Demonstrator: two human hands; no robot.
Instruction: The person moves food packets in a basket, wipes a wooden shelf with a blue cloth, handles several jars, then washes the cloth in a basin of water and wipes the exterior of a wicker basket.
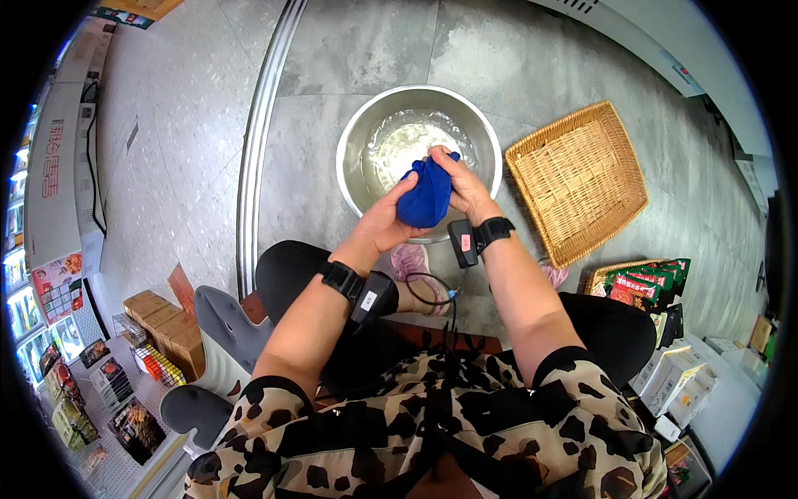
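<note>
A bunched blue cloth (425, 198) is held between both hands over the near side of a round metal basin (353, 118). My left hand (388, 218) grips its left side and underside, thumb on top. My right hand (460, 181) closes on its upper right part. Rippling water (399, 134) lies in the basin below, reflecting bright light. To the right of the basin stands a rectangular wicker basket (576, 181), with nothing in it. Each wrist bears a black strap with a small box, and a black cable hangs between them.
A metal floor track (254, 156) runs left of the basin. At the lower right, a smaller wicker basket (595, 279) holds red and green packets (645, 280). Cardboard boxes (168, 330) and a grey-and-white object (227, 330) stand at the lower left, near shelves of packaged goods.
</note>
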